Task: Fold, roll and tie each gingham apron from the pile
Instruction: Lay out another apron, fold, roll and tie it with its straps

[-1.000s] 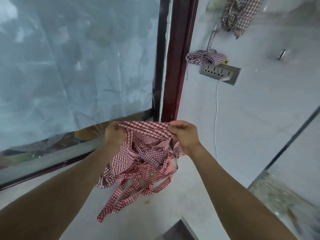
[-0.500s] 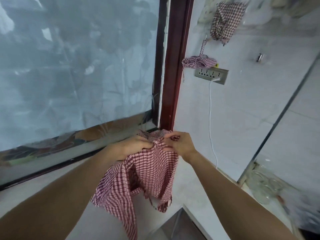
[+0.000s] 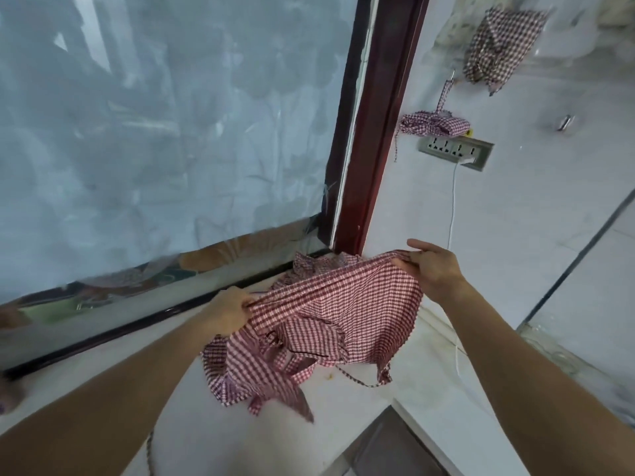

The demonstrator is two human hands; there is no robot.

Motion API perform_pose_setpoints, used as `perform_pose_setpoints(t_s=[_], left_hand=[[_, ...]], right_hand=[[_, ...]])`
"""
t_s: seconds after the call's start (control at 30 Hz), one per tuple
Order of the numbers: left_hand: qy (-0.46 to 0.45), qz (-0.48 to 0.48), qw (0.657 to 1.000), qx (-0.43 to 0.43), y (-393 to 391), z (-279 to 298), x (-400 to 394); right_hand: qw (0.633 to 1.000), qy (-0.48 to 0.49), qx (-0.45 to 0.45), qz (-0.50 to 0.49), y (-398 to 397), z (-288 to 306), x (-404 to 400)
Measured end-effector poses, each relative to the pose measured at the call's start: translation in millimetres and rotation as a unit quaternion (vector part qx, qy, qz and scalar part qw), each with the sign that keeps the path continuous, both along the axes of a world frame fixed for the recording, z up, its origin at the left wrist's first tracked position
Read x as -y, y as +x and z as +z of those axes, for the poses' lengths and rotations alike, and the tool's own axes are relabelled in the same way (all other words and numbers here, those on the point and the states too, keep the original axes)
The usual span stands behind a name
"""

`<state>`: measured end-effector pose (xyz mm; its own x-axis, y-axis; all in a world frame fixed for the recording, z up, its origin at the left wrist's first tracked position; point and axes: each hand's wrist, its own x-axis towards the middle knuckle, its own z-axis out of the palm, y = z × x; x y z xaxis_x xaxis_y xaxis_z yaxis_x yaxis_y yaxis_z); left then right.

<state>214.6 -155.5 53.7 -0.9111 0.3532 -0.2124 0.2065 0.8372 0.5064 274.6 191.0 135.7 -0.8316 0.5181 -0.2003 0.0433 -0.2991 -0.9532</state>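
Now stretching a red-and-white gingham cotton apron (image 3: pixel 343 310) wide, just below the dark red window frame (image 3: pixel 378 132), left hand (image 3: pixel 228 312) and right hand (image 3: pixel 431 267) each pinching a top corner. Already rolled and tied: one small gingham bundle (image 3: pixel 434 124) right of that frame. Still unfolded, so folding, rolling and tying all remain.

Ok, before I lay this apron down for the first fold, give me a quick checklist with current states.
1. Left hand grips the apron edge: ok.
2. Right hand pinches the opposite edge: ok.
3. Top edge stretched between the hands: ok.
4. Lower part flat: not ok, bunched on the counter.
5. Ties untangled: cannot tell.
6. White cable clear of the apron: cannot tell.
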Motion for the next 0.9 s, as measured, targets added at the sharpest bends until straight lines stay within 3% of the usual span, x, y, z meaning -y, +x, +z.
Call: perform_pose_setpoints(t_s=[0.17,0.43,0.57,0.63,0.77,0.83,0.9], left_hand=[[-0.006,0.087,0.993,-0.083,-28.1,20.0,16.3],[0.168,0.185,0.942,-0.226,-77.3,108.2,22.3],[0.191,0.224,0.914,-0.278,-92.6,145.0,21.1],[0.189,0.223,0.915,-0.279,-97.1,156.3,17.8],[0.176,0.141,0.951,-0.212,-106.0,163.1,4.4],[0.163,0.107,0.964,-0.180,-103.8,166.2,-6.2],[0.152,0.072,0.974,-0.151,-100.2,168.5,-19.4]], right_hand=[[0.999,0.016,-0.022,-0.023,4.5,11.7,8.0],[0.985,0.089,-0.073,-0.130,9.1,64.5,-24.6],[0.971,0.118,-0.110,-0.178,7.0,90.1,-50.6],[0.963,0.138,-0.137,-0.186,6.9,98.5,-60.2],[0.968,0.175,-0.126,-0.126,4.8,95.9,-76.2],[0.970,0.225,-0.075,-0.054,7.0,89.4,-76.1],[0.947,0.319,0.011,0.025,9.7,80.2,-67.4]])
